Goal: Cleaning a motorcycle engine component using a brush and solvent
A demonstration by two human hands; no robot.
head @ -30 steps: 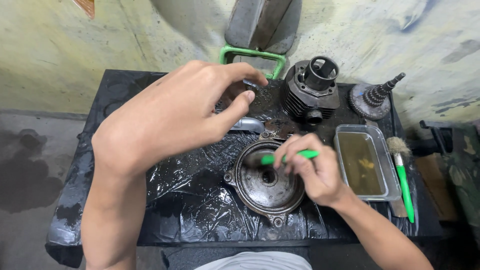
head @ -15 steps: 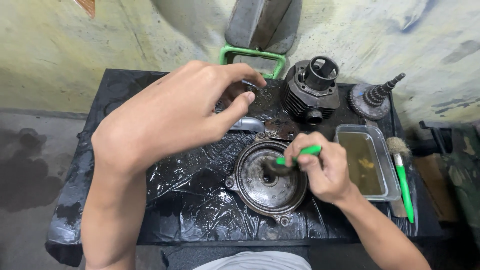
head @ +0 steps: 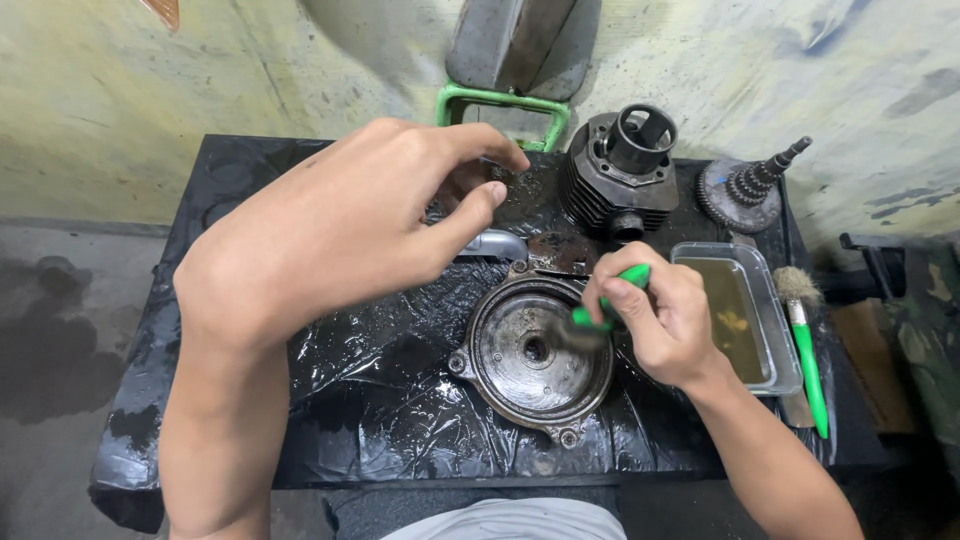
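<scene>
My right hand grips a green-handled brush, whose bristle end rests inside a round, greasy metal engine cover lying on the black plastic-covered table. My left hand is raised close to the camera above the table's left half, with thumb and forefinger pinched together; whether a small part sits between them is unclear.
A finned engine cylinder stands at the back, a gear cluster to its right. A clear tray of brownish liquid lies right of the cover, with a second green brush beside it. A green metal frame is behind the table.
My right hand has shifted the brush to the right across the cover, from its left part to its right rim. My left hand has stayed raised and almost still.
</scene>
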